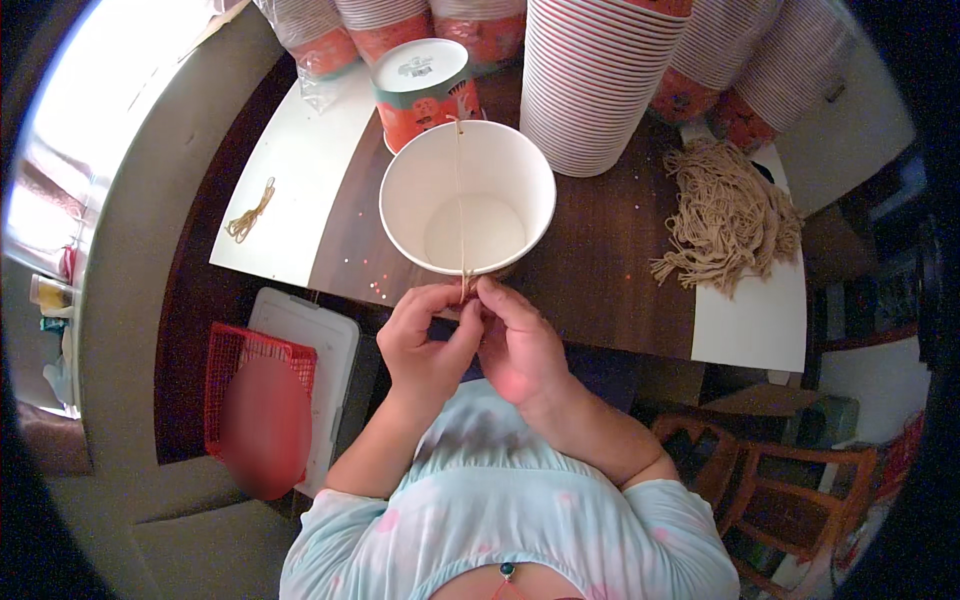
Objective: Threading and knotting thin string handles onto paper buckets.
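A white-lined paper bucket (405, 215) stands upright at the table's near edge, its round mouth facing me. A thin beige cord (461, 200) runs across the mouth from a hole in the far rim to the near rim. Just outside that near rim, my left hand (425, 335) pinches the cord between thumb and forefinger. My right hand (520, 345) meets it there, thumb and fingers also closed on the cord end. The fingertips of both hands touch, hiding most of the cord's end and any knot.
Behind the bucket stand an upturned red and green bucket (425, 68) and a tall nested stack (590, 90). Plastic-wrapped stacks (385, 30) line the back. Beige cords (730, 215) lie heaped at right, a small bundle (250, 210) at left. A red basket (225, 385) and wooden chair (800, 490) flank me.
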Demonstrator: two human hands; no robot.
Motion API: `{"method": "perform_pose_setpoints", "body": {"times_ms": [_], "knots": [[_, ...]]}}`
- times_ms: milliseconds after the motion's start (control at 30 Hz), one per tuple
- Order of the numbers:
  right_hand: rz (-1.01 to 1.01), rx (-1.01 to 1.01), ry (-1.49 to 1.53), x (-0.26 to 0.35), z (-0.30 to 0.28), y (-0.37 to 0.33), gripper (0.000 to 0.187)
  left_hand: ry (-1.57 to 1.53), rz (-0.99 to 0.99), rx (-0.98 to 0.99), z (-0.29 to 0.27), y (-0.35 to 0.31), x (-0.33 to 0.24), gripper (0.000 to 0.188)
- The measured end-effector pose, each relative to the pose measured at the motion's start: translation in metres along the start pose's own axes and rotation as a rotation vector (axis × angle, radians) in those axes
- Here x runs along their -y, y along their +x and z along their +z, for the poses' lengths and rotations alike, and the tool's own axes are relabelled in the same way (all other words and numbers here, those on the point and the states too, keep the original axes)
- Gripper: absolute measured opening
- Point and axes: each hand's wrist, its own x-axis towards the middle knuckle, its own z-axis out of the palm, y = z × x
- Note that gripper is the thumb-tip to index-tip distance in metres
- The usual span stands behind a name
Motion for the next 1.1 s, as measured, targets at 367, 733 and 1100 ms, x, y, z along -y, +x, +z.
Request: {"method": "perform_pose_setpoints", "body": {"times_ms": [367, 733, 1100], "knots": [[-0.021, -0.074, -0.011, 0.007, 0.0, 0.0, 0.013, 0.014, 0.015, 0.121, -0.005, 0.01, -0.002, 0.012], [0.122, -0.126, -0.148, 0.028, -0.007, 0.001, 0.02, -0.302, -0.314, 0.206, -0.016, 0.012, 0.002, 0.006], [-0.268, -0.154, -0.457, 0.022, 0.007, -0.01, 0.018, -0.253, -0.255, 0.136, -0.01, 0.013, -0.011, 0.014]]}}
